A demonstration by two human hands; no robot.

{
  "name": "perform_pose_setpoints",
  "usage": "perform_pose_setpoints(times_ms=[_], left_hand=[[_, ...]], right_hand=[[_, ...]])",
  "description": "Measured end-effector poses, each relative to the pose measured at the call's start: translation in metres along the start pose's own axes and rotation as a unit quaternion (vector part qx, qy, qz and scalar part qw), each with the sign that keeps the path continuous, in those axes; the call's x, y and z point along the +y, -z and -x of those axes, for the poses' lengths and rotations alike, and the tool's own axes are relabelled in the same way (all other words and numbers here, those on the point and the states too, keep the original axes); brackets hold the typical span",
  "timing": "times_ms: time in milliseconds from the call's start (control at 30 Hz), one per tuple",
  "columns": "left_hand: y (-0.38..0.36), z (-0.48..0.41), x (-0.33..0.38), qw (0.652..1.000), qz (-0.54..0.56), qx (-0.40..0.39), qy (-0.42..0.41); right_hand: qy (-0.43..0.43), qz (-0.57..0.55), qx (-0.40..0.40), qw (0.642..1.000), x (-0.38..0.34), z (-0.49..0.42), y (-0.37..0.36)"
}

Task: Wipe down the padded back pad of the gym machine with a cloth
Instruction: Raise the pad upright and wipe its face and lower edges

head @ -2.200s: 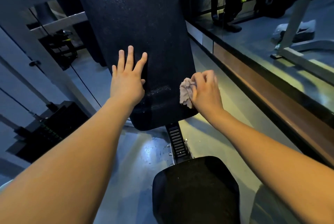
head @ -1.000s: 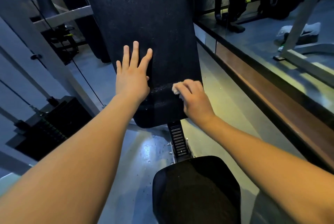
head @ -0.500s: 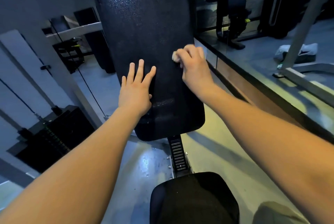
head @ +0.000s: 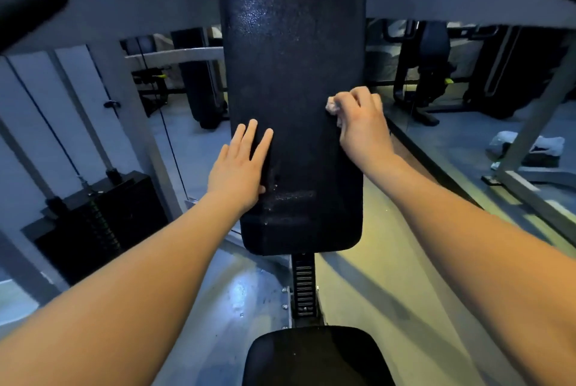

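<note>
The black padded back pad (head: 296,80) stands upright in the middle of the view, with damp speckles near its lower part. My left hand (head: 240,167) lies flat against the pad's lower left edge, fingers straight and pointing up. My right hand (head: 361,126) grips a small pale cloth (head: 332,106) and presses it on the pad's right edge at mid height. Most of the cloth is hidden under my fingers.
The black seat cushion (head: 314,357) sits below, joined to the pad by a notched adjustment post (head: 304,286). A weight stack (head: 99,223) and cables stand at left. Grey frame bars (head: 140,8) cross behind the pad. A mirror wall (head: 467,89) runs along the right.
My right hand carried the cloth from the pad's lower right corner up along the right edge to mid height. My left hand stayed flat on the pad's left side.
</note>
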State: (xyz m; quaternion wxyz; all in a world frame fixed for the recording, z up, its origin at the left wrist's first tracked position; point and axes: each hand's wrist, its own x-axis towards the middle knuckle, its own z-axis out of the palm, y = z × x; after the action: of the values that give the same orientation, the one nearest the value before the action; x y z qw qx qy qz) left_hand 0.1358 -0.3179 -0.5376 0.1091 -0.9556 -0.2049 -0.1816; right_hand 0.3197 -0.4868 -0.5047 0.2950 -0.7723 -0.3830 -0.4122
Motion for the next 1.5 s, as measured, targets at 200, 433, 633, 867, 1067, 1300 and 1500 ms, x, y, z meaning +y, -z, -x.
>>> perform_pose_setpoints(times_ms=[200,433,633,867,1067,1300,1500], left_hand=[[-0.011,-0.004,0.003,1.000,-0.012,0.007,0.005],[-0.015,-0.005,-0.001,1.000,-0.009,0.009,0.013],[-0.015,-0.004,-0.002,1.000,0.003,0.002,0.012],[-0.024,-0.008,-0.005,1.000,-0.008,0.013,0.013],[-0.027,-0.006,-0.007,1.000,0.002,0.016,0.006],[-0.039,-0.001,-0.010,0.998,0.031,0.047,0.005],[-0.043,0.004,-0.008,0.998,0.030,0.056,0.024]], right_hand=[[0.080,-0.041,-0.088,0.992,-0.012,0.106,-0.023],[0.094,-0.012,-0.025,0.995,-0.007,0.011,0.000],[0.040,-0.010,0.012,0.999,-0.035,-0.008,-0.024],[0.251,-0.006,-0.180,0.951,-0.017,0.056,-0.012],[0.089,-0.005,-0.025,0.996,-0.031,-0.039,-0.011],[0.213,-0.007,-0.122,0.969,-0.041,0.056,-0.028],[0.143,0.003,-0.023,0.990,-0.032,-0.023,-0.008]])
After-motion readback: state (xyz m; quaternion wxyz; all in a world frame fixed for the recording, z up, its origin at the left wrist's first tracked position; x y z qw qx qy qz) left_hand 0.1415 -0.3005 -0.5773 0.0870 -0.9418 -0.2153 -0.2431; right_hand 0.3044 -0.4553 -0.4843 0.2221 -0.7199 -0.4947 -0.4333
